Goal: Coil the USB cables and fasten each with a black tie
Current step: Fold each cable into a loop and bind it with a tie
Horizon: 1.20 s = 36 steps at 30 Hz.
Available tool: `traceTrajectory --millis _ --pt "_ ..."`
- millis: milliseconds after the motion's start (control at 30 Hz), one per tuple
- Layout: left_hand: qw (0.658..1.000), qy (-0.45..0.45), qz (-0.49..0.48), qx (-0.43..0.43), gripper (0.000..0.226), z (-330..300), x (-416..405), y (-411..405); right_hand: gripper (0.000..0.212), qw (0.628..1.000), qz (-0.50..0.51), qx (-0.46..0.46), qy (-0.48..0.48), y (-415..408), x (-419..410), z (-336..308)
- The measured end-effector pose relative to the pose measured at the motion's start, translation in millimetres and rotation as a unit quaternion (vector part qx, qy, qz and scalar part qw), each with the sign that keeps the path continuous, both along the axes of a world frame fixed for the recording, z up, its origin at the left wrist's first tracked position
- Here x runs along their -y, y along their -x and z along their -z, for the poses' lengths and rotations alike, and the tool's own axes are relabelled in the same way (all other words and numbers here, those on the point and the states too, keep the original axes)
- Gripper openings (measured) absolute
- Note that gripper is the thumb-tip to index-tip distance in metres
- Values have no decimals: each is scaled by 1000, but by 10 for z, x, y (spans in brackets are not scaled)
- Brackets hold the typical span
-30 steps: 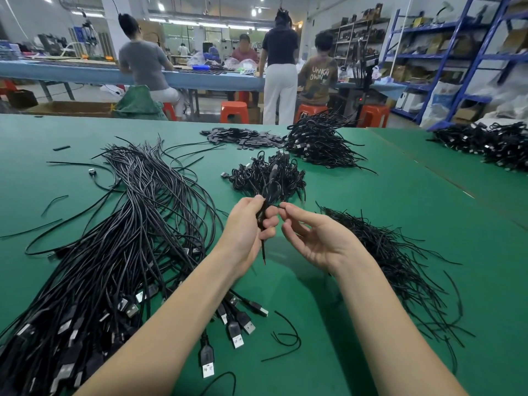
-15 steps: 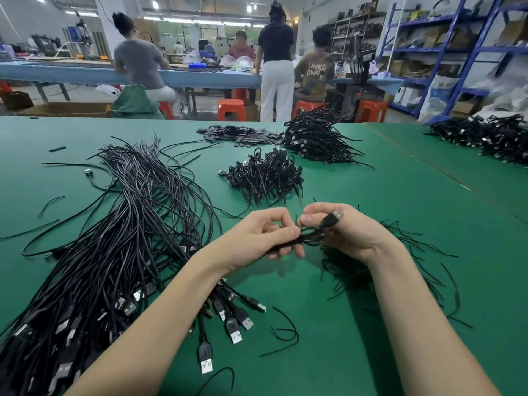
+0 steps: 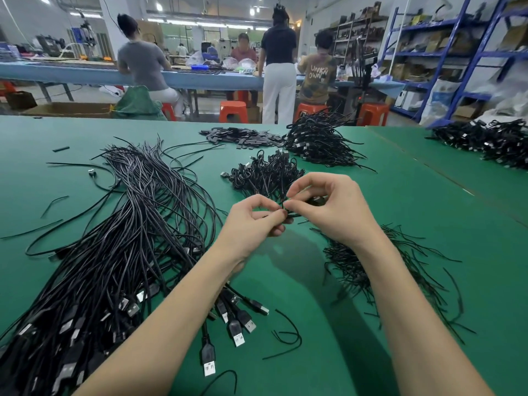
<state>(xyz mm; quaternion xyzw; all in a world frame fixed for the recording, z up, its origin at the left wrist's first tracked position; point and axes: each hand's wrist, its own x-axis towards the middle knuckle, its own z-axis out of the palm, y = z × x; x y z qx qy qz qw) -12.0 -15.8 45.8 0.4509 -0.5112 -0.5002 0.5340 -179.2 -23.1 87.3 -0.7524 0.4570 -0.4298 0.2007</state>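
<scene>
Above the green table (image 3: 371, 212), my left hand (image 3: 251, 224) and my right hand (image 3: 328, 210) meet at a small coiled black USB cable (image 3: 288, 214), mostly hidden between the fingers. Both hands pinch it at the fingertips, where a thin black tie seems to wrap it. A big bundle of loose USB cables (image 3: 120, 252) lies to the left, plugs toward me. A pile of black ties (image 3: 380, 267) sits under my right forearm. Tied coils (image 3: 265, 174) are heaped just beyond my hands.
A larger heap of cables (image 3: 317, 141) and flat black pieces (image 3: 243, 137) lie at the far edge. More cables (image 3: 485, 141) sit on the right table. Stray ties (image 3: 285, 335) lie near me. Several people work at a blue bench (image 3: 85, 74) behind.
The coil went from upright in my left hand to held between both hands. Both hands have since risen toward the tied pile, and the plug seen by my right fingers is now hidden.
</scene>
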Motion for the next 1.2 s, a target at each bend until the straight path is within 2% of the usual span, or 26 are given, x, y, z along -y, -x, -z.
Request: traceTrajectory --millis 67,100,167,233,400,533,600,733,767,833,867,900,967,1000,1100,1200 --pt "998 -19 -27 -49 9 -22 11 -19 13 1000 -5 -6 17 -52 -22 9" --pt "998 -8 -48 -33 10 -14 19 -31 12 999 -1 -19 26 -68 -26 19" --pt "990 53 -104 74 11 23 20 -44 11 997 20 -54 43 -75 -24 30" --pt "966 131 -147 166 10 42 -3 -25 9 997 30 -59 26 -69 -13 25" --pt "916 266 -191 233 12 64 -71 50 7 998 63 -16 -3 -93 -12 28" --pt "876 329 -213 282 11 50 -86 21 7 995 57 73 -45 -168 -32 39" --pt "870 337 -216 289 11 54 -79 2 6 991 66 104 -54 -210 -31 60" --pt "878 329 -205 280 12 77 -81 12 9 993 101 53 -21 -268 -8 141" --pt "892 314 -191 265 13 80 -73 31 10 993 108 35 -6 -265 2 160" --pt "947 221 -151 177 11 52 -45 82 10 992 119 7 29 -231 10 194" --pt "978 141 -125 89 7 13 -25 93 9 992 116 -1 50 -207 11 209" --pt "994 54 -94 -19 3 -32 6 88 8 992 104 -8 69 -186 9 222" --pt "977 -86 -28 -195 5 -104 42 27 9 992 72 -17 102 -165 -12 236" --pt "961 -134 0 -241 6 -122 47 -17 9 991 58 -18 119 -169 -22 240" --pt "931 -204 70 -295 21 -134 26 -129 8 990 32 -4 140 -189 -18 251" --pt "928 -205 114 -288 26 -150 17 -182 4 995 18 41 87 -196 -17 244"
